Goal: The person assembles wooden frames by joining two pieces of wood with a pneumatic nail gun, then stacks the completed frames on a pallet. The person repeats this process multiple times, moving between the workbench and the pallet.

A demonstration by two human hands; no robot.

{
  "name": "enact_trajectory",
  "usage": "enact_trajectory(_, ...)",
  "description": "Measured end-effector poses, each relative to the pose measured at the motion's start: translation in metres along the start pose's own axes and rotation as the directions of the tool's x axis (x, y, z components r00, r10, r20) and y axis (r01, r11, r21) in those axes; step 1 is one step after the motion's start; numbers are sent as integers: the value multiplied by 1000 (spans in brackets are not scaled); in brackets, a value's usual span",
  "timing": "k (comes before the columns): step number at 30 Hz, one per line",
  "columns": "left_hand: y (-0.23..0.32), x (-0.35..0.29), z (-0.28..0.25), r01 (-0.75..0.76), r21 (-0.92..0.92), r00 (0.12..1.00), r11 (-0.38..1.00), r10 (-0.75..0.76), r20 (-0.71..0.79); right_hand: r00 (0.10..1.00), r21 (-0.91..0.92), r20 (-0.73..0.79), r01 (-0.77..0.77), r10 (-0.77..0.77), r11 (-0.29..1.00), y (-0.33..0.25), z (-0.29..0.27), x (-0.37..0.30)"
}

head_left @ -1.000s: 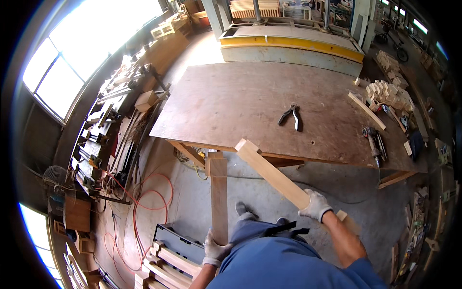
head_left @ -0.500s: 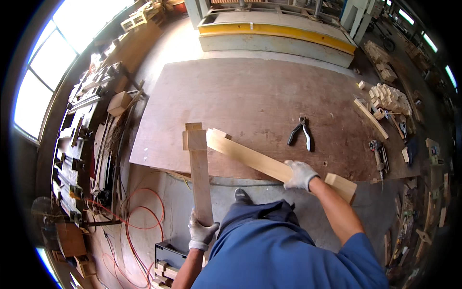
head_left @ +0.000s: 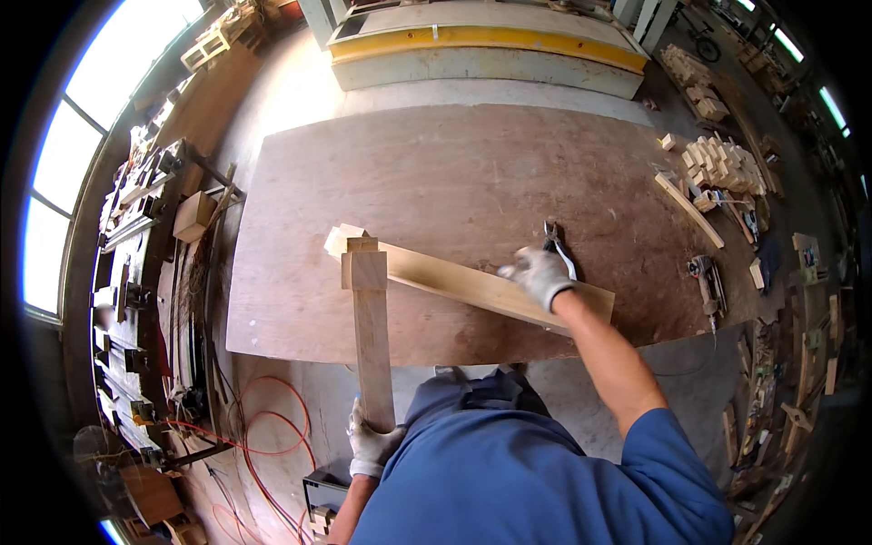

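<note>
The gloved left hand (head_left: 374,443) clasped a smooth, block-headed wooden post (head_left: 371,331) over the scuffed brown surface (head_left: 436,173)'s near edge, the right hand (head_left: 539,277), its grip unclear, above a pale beam (head_left: 445,280) slanting toward that edge.

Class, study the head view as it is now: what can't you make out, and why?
All in the head view:
- Pliers: one handle, mostly hidden behind the right hand.
- Right hand: blurred, so its exact grip is unclear.
- Lying beam: a stretch near its left end, covered by the held beam.
- Yellow-edged machine: its top, cut off by the upper edge.
</note>
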State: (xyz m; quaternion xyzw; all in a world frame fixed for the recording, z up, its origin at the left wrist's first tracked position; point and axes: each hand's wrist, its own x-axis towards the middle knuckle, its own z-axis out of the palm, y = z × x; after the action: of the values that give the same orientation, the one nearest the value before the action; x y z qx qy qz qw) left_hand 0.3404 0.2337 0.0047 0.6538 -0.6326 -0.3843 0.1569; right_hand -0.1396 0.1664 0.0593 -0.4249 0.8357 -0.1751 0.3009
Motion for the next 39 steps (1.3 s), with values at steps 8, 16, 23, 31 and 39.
enact_trajectory(8, 8, -26, 17, -48, 154, 999, 987, 50, -4, 919, -420, -18, -364, 393, 832, 77, -19, 56)
enact_trajectory(16, 35, -52, 9, -160, 273, 985, 949, 138, 100, 912, -535, 58, -315, 406, 784, 73, -7, 89)
enact_trajectory(23, 37, -45, -3, -375, 291, 917, 880, 307, 255, 945, -493, -33, -299, 325, 817, 73, 2, 90)
enact_trajectory(31, 84, 6, -40, -620, 305, 753, 723, 437, 492, 960, -400, -85, -279, 268, 873, 121, -1, 100)
enact_trajectory(39, 125, 94, -37, -809, 305, 551, 503, 465, 694, 947, 464, -45, -263, 319, 846, 196, -67, 56)
